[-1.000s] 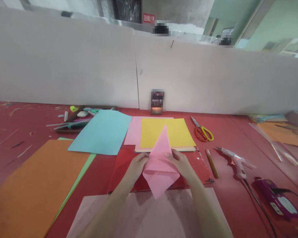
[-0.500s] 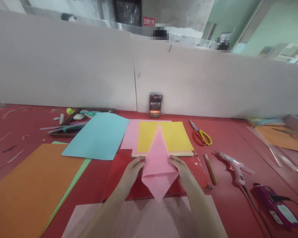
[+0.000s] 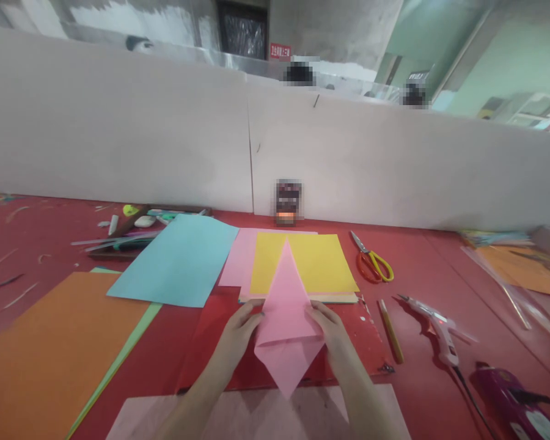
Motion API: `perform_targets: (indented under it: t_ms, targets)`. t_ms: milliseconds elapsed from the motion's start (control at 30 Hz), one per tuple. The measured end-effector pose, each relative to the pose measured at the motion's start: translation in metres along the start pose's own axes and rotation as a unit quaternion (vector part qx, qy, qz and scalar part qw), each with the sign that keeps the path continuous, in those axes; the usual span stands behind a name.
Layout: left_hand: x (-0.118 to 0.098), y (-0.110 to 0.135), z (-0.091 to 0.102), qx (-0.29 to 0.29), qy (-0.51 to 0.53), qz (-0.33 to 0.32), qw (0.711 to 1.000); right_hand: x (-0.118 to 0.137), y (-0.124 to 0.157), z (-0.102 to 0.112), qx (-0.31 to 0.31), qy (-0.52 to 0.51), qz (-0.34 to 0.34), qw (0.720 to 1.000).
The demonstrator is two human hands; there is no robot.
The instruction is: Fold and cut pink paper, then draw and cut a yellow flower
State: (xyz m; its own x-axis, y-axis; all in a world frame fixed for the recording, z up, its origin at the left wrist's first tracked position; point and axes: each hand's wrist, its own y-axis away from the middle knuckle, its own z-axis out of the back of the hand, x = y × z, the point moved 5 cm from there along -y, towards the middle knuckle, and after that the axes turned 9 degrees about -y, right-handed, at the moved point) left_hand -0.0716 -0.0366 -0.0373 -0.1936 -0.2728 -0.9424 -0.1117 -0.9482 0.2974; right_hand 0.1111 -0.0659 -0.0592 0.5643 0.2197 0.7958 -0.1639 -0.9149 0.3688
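A folded sheet of pink paper [image 3: 288, 311], kite-shaped with a long point away from me and a shorter one toward me, is held between both hands. My left hand [image 3: 246, 321] grips its left edge, thumb on top. On the opposite edge, my right hand [image 3: 324, 324] pinches the paper in the same way. Beneath it lies a red board [image 3: 220, 342]. The paper's far tip overlaps a yellow sheet [image 3: 330, 263] stacked on pink ones. A crosswise fold edge shows on the paper's near half.
To the left lie a blue sheet [image 3: 178, 263], an orange sheet [image 3: 50, 330] and a tray [image 3: 105, 253] of tools. On the right are scissors [image 3: 371, 260], a utility knife [image 3: 391, 333], a glue gun [image 3: 435, 324] and a purple power strip [image 3: 508, 397]. A white partition [image 3: 165, 134] stands behind.
The whole scene sits slightly lower in view, as if the head tilted up. Both hands keep hold of the pink paper, which has shifted a little to the left.
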Motion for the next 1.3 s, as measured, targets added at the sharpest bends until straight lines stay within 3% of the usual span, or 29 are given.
perform_targets:
  t_ms: [167, 367, 600, 733, 800, 900, 1000, 1067, 1133, 1200, 1300]
  targets:
    - [0.006, -0.002, -0.001, 0.006, 0.041, 0.012, 0.999, -0.003, -0.002, 0.003, -0.019, -0.024, -0.006, 1.000]
    - [0.020, -0.009, -0.008, 0.054, 0.145, 0.044, 0.987, 0.002, 0.001, 0.000, -0.005, -0.029, 0.021, 0.999]
    - [0.028, -0.008, -0.007, 0.012, 0.076, 0.070, 0.995, 0.021, 0.004, -0.005, 0.045, 0.116, 0.118, 0.985]
    - [0.005, -0.002, -0.013, 0.036, 0.002, -0.025, 0.999, 0.023, 0.007, -0.012, 0.067, 0.148, 0.142, 0.976]
    - [-0.003, 0.003, -0.010, 0.024, -0.011, -0.030, 0.999, 0.024, 0.010, -0.013, 0.053, 0.123, 0.146, 0.980]
    - [-0.014, 0.012, 0.007, -0.090, 0.018, -0.069, 0.993, 0.030, 0.014, -0.004, -0.020, 0.056, 0.183, 0.981]
    - [-0.029, 0.023, 0.019, -0.147, 0.031, -0.201, 0.968, 0.035, 0.013, 0.007, -0.068, 0.015, 0.211, 0.975]
    - [-0.038, 0.029, 0.018, -0.129, -0.006, -0.304, 0.944, 0.031, 0.008, 0.007, -0.034, -0.012, 0.178, 0.983]
    - [-0.042, 0.031, 0.015, -0.107, -0.049, -0.360, 0.926, 0.024, 0.005, -0.001, 0.030, -0.030, 0.121, 0.992]
    - [-0.039, 0.028, 0.011, -0.090, -0.067, -0.362, 0.925, 0.019, 0.007, -0.011, 0.075, -0.023, 0.086, 0.993]
    - [-0.033, 0.023, 0.005, -0.069, -0.083, -0.341, 0.934, 0.017, 0.014, -0.023, 0.092, 0.019, 0.094, 0.991]
